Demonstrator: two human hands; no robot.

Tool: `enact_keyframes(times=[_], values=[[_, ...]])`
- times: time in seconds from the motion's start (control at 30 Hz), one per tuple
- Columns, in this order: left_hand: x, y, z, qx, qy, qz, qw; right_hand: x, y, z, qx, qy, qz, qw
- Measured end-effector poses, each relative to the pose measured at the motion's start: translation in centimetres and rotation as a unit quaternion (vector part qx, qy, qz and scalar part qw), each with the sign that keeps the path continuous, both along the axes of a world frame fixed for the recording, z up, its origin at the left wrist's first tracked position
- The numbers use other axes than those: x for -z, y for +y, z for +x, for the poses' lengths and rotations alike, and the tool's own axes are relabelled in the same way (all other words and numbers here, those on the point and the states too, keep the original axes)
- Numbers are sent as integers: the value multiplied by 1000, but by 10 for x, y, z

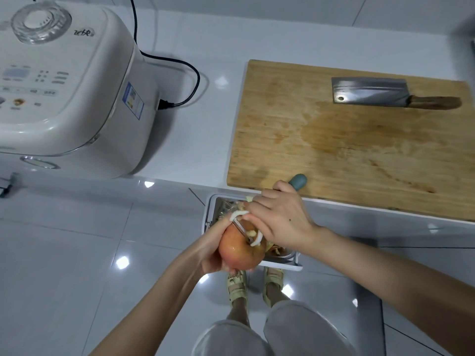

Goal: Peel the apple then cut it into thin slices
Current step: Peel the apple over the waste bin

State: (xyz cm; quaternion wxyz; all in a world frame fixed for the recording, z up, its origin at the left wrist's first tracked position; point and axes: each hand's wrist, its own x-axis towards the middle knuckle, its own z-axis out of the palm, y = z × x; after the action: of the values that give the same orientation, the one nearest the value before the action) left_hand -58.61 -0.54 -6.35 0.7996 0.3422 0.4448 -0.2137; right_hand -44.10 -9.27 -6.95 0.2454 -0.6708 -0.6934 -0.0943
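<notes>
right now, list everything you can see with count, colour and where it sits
apple: 1, red-yellow, held over the bin
peeler: 1, white head, grey-green handle, blade on the apple
bin: 1, white, floor, below the counter edge
peels: several, pale yellow, inside the bin
cutting board: 1, wooden, counter right
cleaver: 1, steel, brown handle, flat on the cutting board
cooker: 1, white, counter left
glass dish: 1, clear, atop the cooker
cord: 1, black, plugged into the cooker
left hand: 1, fingers curled round the apple
right hand: 1, fingers gripping the peeler
</notes>
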Motion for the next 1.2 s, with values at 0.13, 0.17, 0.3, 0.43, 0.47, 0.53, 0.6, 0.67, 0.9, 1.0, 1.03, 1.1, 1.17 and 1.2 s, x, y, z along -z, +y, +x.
enact_keyframes(times=[0.13,0.17,0.3,0.43,0.47,0.53,0.6,0.67,0.9,1.0,1.03,1.1,1.17,1.2], values=[[-4,-1,3,44,-4,-29,999,-8,1,6,-67,-24,8,997],[-4,-2,3,49,-3,-30,998,-8,2,7,-78,-24,6,997],[0,-3,5,4,-5,-20,1000,0,1,8,-28,6,-22,999],[6,0,6,-34,-26,26,999,9,0,6,52,44,-34,997],[7,1,6,-41,-33,38,998,10,1,6,67,50,-37,996],[9,4,5,-57,-41,63,996,13,2,3,100,62,-46,992],[9,6,5,-75,-40,90,992,14,3,0,133,82,-57,986],[7,6,6,-92,-40,126,987,15,4,-4,167,103,-62,979],[18,-2,5,-182,-39,240,953,17,-3,-21,295,221,-202,907],[23,-5,7,-219,-56,290,930,16,-4,-25,338,281,-299,847],[24,-4,8,-224,-66,305,923,13,-4,-25,350,311,-320,824],[26,-3,9,-221,-84,330,914,9,-4,-23,359,365,-356,782],[27,0,11,-212,-93,348,909,14,-3,-21,359,424,-396,731],[28,1,12,-205,-98,360,905,17,-2,-21,364,467,-404,697]])
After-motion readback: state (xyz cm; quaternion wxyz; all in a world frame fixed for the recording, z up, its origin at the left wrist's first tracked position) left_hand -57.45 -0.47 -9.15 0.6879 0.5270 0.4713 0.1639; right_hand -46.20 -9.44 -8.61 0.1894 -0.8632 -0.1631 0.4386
